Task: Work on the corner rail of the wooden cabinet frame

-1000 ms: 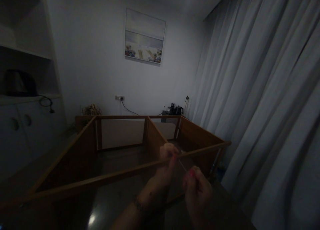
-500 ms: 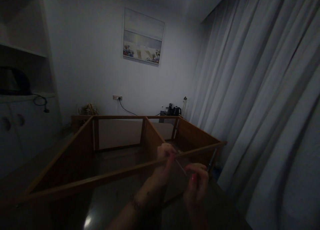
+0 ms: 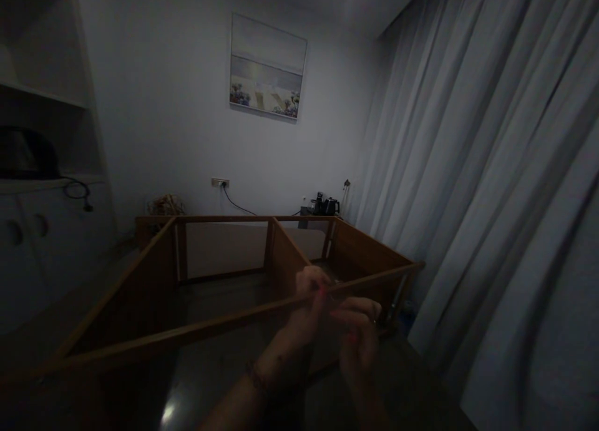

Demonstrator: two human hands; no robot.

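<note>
A brown wooden frame (image 3: 201, 329) with a divider panel (image 3: 290, 253) stands before me in dim light. Where the divider meets the front rail, my left hand (image 3: 306, 303) is closed, with its fingertips pinched together against the wood. Just to its right, my right hand (image 3: 359, 331) is closed too and slightly smeared by motion. Between the two sets of fingertips a short piece of a thin metal rod (image 3: 332, 298) shows; the fingers cover the rest. Whether the rod enters the wood cannot be made out.
Grey curtains (image 3: 449, 169) hang along the right. At the back, a dark kettle (image 3: 331, 206) stands near the wall, and a cord runs from a socket (image 3: 219, 183). White cabinets (image 3: 32, 250) with a black appliance (image 3: 28, 151) are on the left.
My right hand has moved left, closer to my left hand, and less of the thin rod shows between them. My left hand keeps its place at the rail.
</note>
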